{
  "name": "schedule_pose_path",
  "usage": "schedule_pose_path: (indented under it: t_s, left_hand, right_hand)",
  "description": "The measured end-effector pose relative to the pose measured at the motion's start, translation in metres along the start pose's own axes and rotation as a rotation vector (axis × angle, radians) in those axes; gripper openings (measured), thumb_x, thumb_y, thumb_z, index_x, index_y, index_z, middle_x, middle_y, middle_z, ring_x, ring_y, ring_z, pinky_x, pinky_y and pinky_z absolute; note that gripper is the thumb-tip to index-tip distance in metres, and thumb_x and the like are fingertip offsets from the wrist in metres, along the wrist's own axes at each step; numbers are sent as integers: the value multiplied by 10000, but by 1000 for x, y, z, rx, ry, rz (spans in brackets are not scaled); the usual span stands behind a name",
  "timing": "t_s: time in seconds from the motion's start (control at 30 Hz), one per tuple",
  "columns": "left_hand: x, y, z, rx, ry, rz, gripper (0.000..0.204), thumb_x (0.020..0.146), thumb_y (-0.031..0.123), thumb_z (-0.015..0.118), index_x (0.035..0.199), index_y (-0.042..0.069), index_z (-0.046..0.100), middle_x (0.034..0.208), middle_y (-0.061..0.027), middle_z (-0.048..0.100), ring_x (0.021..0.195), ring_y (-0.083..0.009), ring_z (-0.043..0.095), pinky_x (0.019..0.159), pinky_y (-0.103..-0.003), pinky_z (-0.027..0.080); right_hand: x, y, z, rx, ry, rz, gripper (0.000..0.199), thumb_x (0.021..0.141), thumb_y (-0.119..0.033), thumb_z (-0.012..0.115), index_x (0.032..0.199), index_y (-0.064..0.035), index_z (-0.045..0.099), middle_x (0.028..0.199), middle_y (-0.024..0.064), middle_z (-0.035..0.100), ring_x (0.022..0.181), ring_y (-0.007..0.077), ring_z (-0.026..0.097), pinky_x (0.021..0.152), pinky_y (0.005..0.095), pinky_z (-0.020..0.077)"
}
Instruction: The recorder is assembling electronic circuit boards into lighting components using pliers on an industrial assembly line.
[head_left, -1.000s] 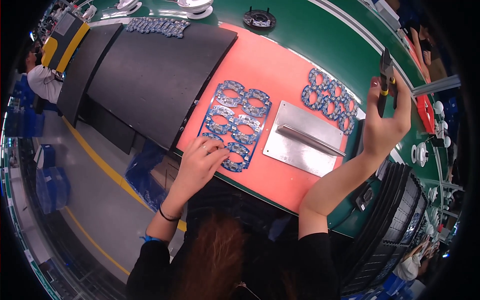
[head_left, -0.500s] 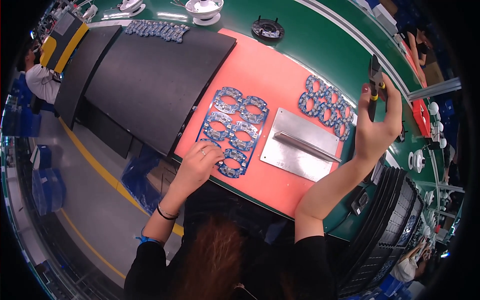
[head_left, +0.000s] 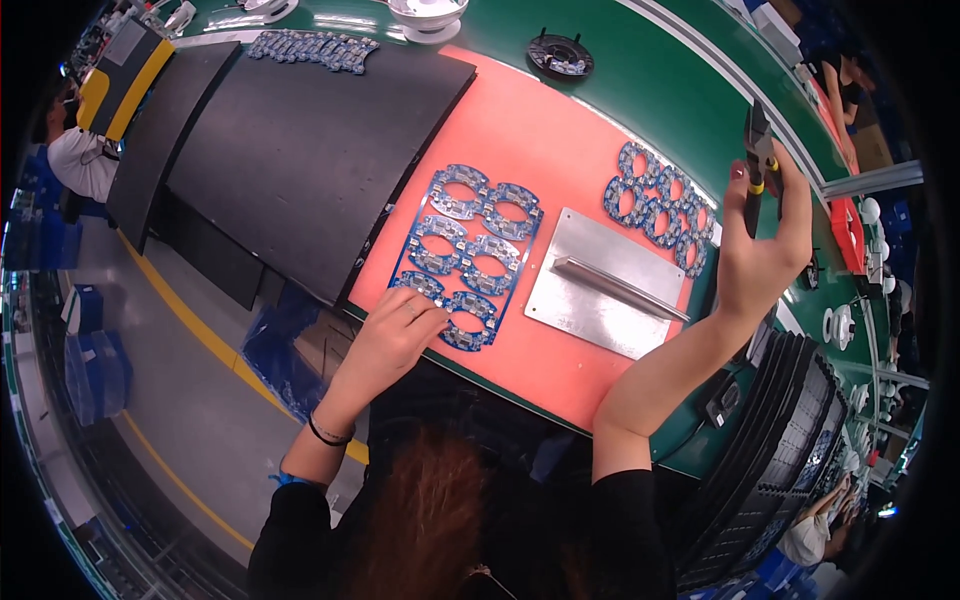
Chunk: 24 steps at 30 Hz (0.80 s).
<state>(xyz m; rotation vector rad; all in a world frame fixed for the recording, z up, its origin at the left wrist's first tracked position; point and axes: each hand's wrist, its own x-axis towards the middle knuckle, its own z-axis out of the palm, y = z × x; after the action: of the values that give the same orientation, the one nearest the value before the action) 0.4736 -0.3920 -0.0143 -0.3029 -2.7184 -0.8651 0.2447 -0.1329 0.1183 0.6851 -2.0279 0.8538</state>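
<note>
On the pink mat lies a blue circuit board panel [head_left: 466, 262] made of several joined ring-shaped boards. My left hand [head_left: 396, 335] is closed at its near left corner, fingers curled over the nearest left ring and partly hiding it; the exact grip is under the fingers. Raised over the right side of the bench, my right hand [head_left: 752, 270] holds cutting pliers [head_left: 759, 140] with dark jaws and black-and-yellow handles, jaws pointing up and away from the panel. Between the hands rests a flat metal plate [head_left: 585, 300] with a long raised bar handle.
Several separate ring boards [head_left: 662, 222] lie together at the mat's far right. A black sheet [head_left: 310, 170] covers the left of the bench, with a row of boards [head_left: 315, 48] at its far edge. A round black part [head_left: 560, 57] sits beyond the mat. Black trays [head_left: 770, 460] are stacked at right.
The view has shifted slightly. My left hand stays at the panel's near left corner, and my right hand still holds the cutting pliers raised, with little visible movement.
</note>
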Motion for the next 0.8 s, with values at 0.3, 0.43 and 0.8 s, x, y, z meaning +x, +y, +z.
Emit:
schedule_pose_path:
  t_s: [0.3, 0.43, 0.8]
  left_hand:
    - [5, -9, -1, -132, -74, -72, 136, 852, 12, 695, 966, 8, 620, 915, -117, 629, 916, -299, 621, 811, -392, 500]
    - [-2, -10, -15, -233, -43, -149, 131, 851, 11, 703, 963, 5, 635, 912, -122, 659, 891, -317, 643, 787, -393, 518]
    - [-52, 11, -53, 95, 175, -434, 157, 842, 15, 728, 998, 18, 714, 1008, -111, 701, 875, -306, 673, 783, -377, 541]
  right_hand:
    - [0, -1, -6, -2, -34, 32, 316, 864, 6, 700, 1179, 8, 670, 985, 75, 695, 918, 156, 654, 886, 286, 493]
    - [0, -2, -8, -29, -42, 28, 315, 869, 1, 699, 1183, 9, 669, 985, 73, 697, 916, 154, 654, 882, 286, 495]
    - [0, 3, -3, -41, -54, 59, 318, 880, -56, 742, 1191, -14, 684, 1012, 78, 708, 929, 157, 669, 880, 288, 505]
